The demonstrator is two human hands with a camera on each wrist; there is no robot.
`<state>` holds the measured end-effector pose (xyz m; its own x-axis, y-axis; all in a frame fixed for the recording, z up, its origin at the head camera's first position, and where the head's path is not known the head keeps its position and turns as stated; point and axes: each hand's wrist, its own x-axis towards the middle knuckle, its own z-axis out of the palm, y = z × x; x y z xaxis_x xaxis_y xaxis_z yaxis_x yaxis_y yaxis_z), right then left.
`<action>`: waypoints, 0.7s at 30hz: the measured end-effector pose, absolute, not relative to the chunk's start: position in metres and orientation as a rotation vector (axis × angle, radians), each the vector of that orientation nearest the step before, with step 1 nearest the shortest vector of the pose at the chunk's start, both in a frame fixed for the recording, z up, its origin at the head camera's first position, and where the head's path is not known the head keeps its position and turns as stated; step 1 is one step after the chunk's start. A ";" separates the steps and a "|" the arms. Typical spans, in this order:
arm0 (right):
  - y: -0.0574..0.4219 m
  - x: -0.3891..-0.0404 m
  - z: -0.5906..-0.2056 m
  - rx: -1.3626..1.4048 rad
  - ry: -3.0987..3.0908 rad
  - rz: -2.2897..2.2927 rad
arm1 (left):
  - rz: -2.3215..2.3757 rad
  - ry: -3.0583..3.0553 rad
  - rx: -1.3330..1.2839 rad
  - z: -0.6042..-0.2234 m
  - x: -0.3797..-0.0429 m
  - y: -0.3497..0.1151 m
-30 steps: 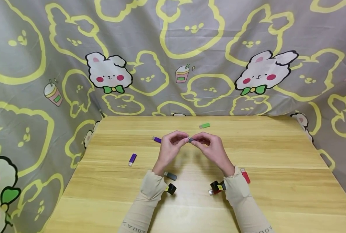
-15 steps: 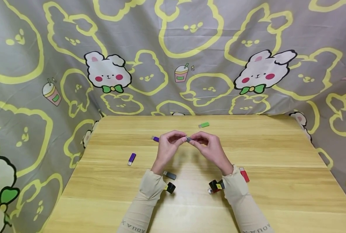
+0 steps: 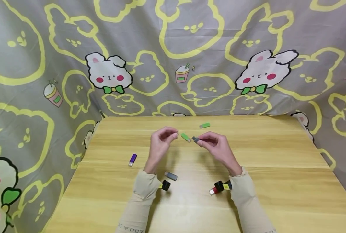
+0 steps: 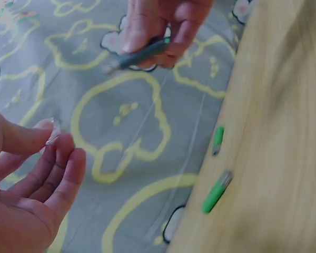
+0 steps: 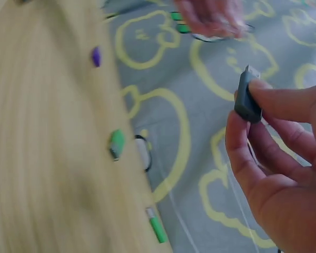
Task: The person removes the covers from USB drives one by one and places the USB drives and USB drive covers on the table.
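Note:
In my right hand (image 3: 219,149), thumb and fingers pinch a dark grey USB stick (image 3: 195,139). Its metal plug (image 5: 252,70) is bare and points away from the fingertips in the right wrist view. My left hand (image 3: 159,147) is raised to the left, apart from the stick. Between its thumb and fingertips it pinches a small see-through piece (image 4: 53,132), which looks like a clear plastic cap. A green USB stick (image 3: 186,137) lies on the table beyond the gap between the hands.
On the wooden table (image 3: 278,145) lie a second green USB stick (image 3: 204,125), a purple one (image 3: 132,160), a grey one (image 3: 171,176) near the left wrist and a red one (image 3: 213,191) partly under the right wrist camera. A patterned curtain (image 3: 149,32) surrounds the table.
My hands have drawn apart, the left one to the left with the clear piece, the right one to the right with the grey USB stick. A green stick now shows between them.

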<state>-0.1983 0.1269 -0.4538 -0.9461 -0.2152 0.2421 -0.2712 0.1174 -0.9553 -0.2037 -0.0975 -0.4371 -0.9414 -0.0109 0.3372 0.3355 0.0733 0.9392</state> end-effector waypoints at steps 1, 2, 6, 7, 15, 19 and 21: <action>0.129 -0.198 -0.454 0.498 -2.301 2.031 | -1.962 -2.114 -0.352 -0.438 -0.203 -0.096; 0.131 -0.198 -0.454 0.497 -2.297 2.050 | -1.969 -2.140 -0.380 -0.439 -0.203 -0.094; 0.130 -0.201 -0.457 0.517 -2.335 2.032 | -1.983 -2.165 -0.415 -0.447 -0.202 -0.088; 0.131 -0.201 -0.457 0.516 -2.343 2.014 | -1.983 -2.153 -0.400 -0.447 -0.202 -0.088; 0.134 -0.189 -0.430 0.440 -2.450 1.846 | -1.999 -2.078 -0.310 -0.446 -0.206 -0.099; 0.135 -0.186 -0.424 0.409 -2.459 1.816 | -1.979 -2.072 -0.292 -0.446 -0.208 -0.104; 0.135 -0.186 -0.424 0.398 -2.451 1.822 | -1.976 -2.068 -0.277 -0.446 -0.208 -0.106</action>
